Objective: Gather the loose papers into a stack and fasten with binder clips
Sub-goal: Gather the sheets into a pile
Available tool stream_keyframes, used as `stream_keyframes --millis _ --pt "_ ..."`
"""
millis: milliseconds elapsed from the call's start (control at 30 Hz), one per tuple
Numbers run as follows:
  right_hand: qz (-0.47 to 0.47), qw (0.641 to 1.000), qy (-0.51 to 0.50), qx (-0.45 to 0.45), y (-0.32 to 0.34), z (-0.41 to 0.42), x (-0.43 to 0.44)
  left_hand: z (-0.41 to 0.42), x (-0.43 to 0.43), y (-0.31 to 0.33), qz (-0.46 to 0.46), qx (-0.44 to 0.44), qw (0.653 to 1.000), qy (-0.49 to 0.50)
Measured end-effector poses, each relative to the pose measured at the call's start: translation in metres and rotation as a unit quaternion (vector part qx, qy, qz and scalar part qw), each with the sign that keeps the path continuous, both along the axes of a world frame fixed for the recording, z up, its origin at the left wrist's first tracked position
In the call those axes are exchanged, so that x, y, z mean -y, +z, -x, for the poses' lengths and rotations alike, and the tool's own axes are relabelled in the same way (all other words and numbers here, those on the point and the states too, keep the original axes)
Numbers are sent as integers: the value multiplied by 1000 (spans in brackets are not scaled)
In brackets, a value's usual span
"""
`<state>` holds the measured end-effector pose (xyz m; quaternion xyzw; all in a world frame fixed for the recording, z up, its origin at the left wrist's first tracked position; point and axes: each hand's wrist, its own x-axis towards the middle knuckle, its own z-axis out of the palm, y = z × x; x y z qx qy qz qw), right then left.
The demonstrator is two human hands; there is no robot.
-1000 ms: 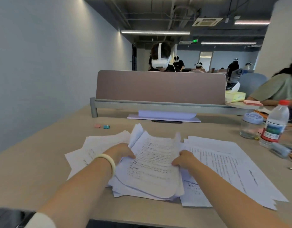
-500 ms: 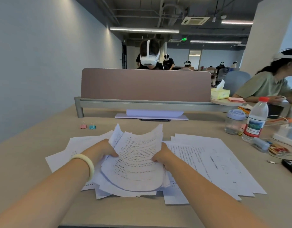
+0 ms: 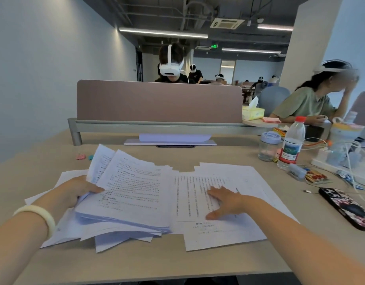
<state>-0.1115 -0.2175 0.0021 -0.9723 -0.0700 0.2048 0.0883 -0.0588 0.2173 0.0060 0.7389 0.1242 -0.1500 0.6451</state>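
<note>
A thick bundle of printed sheets (image 3: pixel 132 194) lies in front of me, its left edge lifted off the desk. My left hand (image 3: pixel 74 192) grips that edge, thumb on top. My right hand (image 3: pixel 227 202) rests flat, fingers spread, on the loose papers (image 3: pixel 235 177) spread to the right. More loose sheets (image 3: pixel 60 233) stick out untidily under the bundle at the left and front. Two small binder clips, a pink one (image 3: pixel 80 156) and a teal one (image 3: pixel 90 157), sit on the desk behind the papers at the far left.
A water bottle (image 3: pixel 291 144) and a lidded jar (image 3: pixel 269 146) stand at the right. A phone (image 3: pixel 348 208) lies near the right edge, beside cables and a power strip (image 3: pixel 342 161). A desk divider (image 3: pixel 159 101) closes the back. People sit behind it and at the right.
My right hand has let go of the bundle's right edge and moved right, flat onto the loose papers. My left hand still holds the bundle. The view has turned a little to the right.
</note>
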Motion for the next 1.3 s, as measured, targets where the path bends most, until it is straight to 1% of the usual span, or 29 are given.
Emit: stream_keyframes --millis 133,200,267,333,400,467,533,600,633,700,733,767,800,833,867,967,1033,1167,1300 --pt "74 997 -8 -25 17 -4 27 8 3 14 36 19 999 -18" --pt "80 995 -65 -9 15 -7 41 9 7 26 42 19 999 -23" --pt "76 982 -171 33 9 -5 55 8 16 40 67 47 996 -40" --pt "52 966 -247 59 8 -3 70 4 34 55 92 77 988 -94" --pt "8 951 -298 86 8 1 85 -1 68 67 92 73 979 -167" --pt "-46 936 -331 113 9 5 101 -7 114 75 74 65 963 -252" --pt "-112 923 -349 119 11 5 110 -17 159 75 21 65 942 -328" --pt "-167 914 -351 117 12 2 116 -35 193 66 -37 64 930 -360" --pt "-180 908 -359 119 12 0 119 -47 205 57 -73 52 922 -376" --pt "-161 908 -370 111 12 -4 124 -68 225 43 -154 9 903 -402" --pt "-153 910 -370 106 10 -5 126 -75 236 38 -208 7 889 -407" --pt "-136 918 -358 105 10 -5 126 -76 247 36 -284 22 865 -414" --pt "-123 927 -342 95 11 -3 124 -77 258 36 -369 60 835 -405" --pt "-118 933 -330 81 9 -4 125 -76 268 35 -433 91 806 -393" --pt "-103 940 -317 73 8 -3 124 -76 277 35 -460 98 789 -396" --pt "-29 964 -254 67 10 3 115 -81 289 29 -499 96 744 -434" --pt "5 969 -233 78 11 7 109 -88 290 24 -524 93 727 -434" --pt "15 971 -223 85 12 7 106 -97 287 22 -544 99 714 -429" --pt "17 971 -220 87 11 6 107 -104 283 20 -531 91 719 -440"
